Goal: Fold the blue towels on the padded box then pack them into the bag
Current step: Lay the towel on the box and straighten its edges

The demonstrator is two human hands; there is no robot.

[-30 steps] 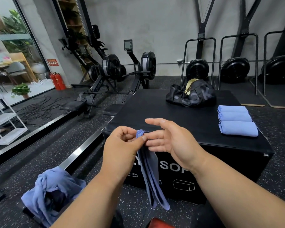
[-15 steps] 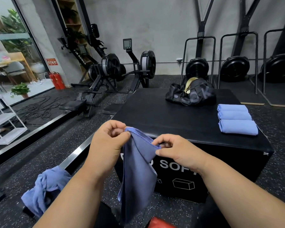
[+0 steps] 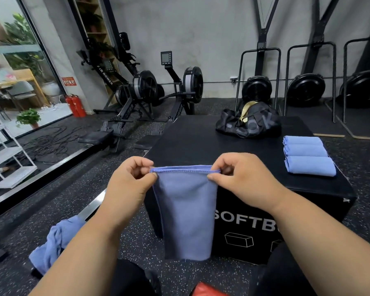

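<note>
Head view: blue towel [image 3: 187, 212] held up in front of the padded box [image 3: 192, 144], top hem stretched level, cloth hanging free below against the box's front face. Left hand [image 3: 129, 182] pinching the left corner of the hem between thumb and curled fingers. Right hand [image 3: 239, 180] pinching the right corner likewise. Both hands above the near edge of the box. Three folded blue towels [image 3: 307, 157] laid side by side, touching, on the right part of the box top. Black bag [image 3: 248, 122] slumped at the far edge of the same surface, well apart from the held towel. Heap of unfolded blue towels [image 3: 56, 242] low on the left, beside the left forearm. Rowing machines [image 3: 145, 90] against the far wall.
</note>
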